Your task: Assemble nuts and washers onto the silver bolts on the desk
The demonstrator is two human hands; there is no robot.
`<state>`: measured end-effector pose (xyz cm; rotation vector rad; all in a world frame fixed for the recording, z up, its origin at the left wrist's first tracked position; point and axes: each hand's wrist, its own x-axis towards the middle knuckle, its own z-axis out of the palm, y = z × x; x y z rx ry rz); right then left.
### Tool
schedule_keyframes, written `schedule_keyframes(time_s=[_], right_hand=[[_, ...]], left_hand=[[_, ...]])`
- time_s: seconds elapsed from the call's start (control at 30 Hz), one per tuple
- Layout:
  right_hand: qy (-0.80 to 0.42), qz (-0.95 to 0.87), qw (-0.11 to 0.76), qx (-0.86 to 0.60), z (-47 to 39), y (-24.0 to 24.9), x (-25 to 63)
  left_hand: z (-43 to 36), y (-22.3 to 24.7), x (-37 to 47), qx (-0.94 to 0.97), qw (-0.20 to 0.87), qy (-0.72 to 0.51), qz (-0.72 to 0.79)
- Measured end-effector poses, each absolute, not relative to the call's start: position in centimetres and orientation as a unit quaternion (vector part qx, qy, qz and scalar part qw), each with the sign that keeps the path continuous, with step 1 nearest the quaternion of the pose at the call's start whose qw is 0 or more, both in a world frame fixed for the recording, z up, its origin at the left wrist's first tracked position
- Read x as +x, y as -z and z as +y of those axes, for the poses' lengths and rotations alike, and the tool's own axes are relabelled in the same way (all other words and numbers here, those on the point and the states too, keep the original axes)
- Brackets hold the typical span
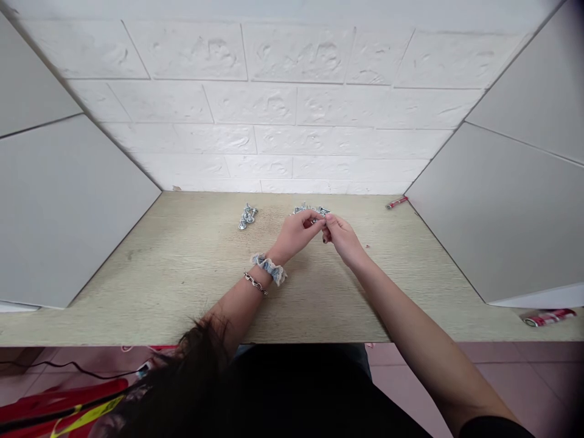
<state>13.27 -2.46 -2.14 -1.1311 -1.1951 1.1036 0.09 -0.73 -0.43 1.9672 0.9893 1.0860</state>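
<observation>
My left hand (296, 236) and my right hand (345, 241) meet over the table, both closed in a pinch with fingertips touching. Whatever sits between the fingertips is too small and too covered to make out. Just behind the fingers lies a pile of silver bolts and small metal hardware (305, 208), partly hidden by my hands. Left of it, a small group of silver bolts with washers or nuts (247, 216) rests on the wood, some of them upright. A scrunchie (270, 268) and a chain bracelet (255, 283) are on my left wrist.
The pale wooden table (150, 267) ends at a white brick-patterned wall (274, 103). Grey panels stand at the left (77, 201) and right (493, 201). A red tube-shaped item (396, 202) lies at the back right, another red tube (550, 317) at the front right.
</observation>
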Motion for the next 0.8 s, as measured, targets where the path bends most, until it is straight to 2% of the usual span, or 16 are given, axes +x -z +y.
schedule_keyframes(time_s=[0.1, 0.33, 0.53, 0.8], right_hand=[[-0.526, -0.455, 0.577, -0.429, -2.4, 2.2, 13.2], [-0.624, -0.342, 0.605, -0.358, -2.7, 1.6, 13.4], [-0.630, -0.352, 0.607, -0.332, -2.6, 1.6, 13.3], [-0.664, -0.283, 0.582, -0.375, -2.9, 1.1, 13.4]], left_hand=[[-0.5, 0.5, 0.1, 0.718, 0.399, -0.413, 0.394], [0.0, 1.3, 0.3, 0.710, 0.407, -0.410, 0.402], [-0.4, 1.0, 0.4, 0.768, 0.286, -0.407, 0.404], [0.2, 2.0, 0.1, 0.794, 0.210, -0.421, 0.386]])
